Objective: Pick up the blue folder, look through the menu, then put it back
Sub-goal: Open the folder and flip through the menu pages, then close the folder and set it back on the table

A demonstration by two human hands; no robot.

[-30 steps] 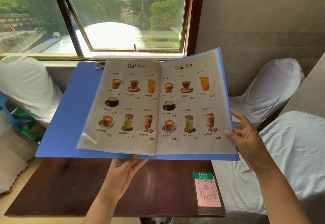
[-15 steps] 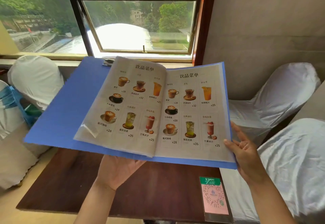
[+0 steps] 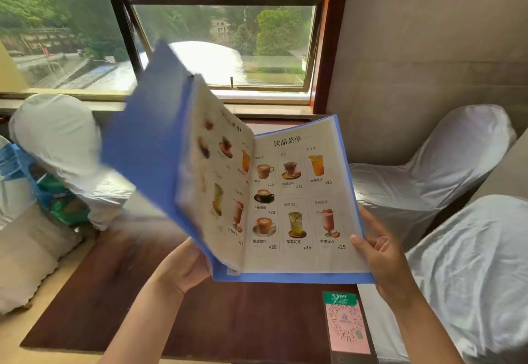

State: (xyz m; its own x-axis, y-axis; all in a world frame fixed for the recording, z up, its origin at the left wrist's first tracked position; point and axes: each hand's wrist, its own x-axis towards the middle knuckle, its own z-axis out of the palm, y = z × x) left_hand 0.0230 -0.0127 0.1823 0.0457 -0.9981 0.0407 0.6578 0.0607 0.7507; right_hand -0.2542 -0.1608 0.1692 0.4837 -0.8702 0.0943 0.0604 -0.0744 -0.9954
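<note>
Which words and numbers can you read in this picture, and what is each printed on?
"饮品菜单": heading of the right menu page.
"¥28", "¥32", "¥25", "¥28", "¥28", "¥35", "¥25": prices on that page.
"美式咖啡", "茉莉花茶": bottom-row drink names; the others are too small.
Left menu page: blurred.
QR card: header too small to read.

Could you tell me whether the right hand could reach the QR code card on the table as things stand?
Probably yes: the QR code card lies bare just below the right hand, but that hand is holding the blue folder and would have to let go first.
</note>
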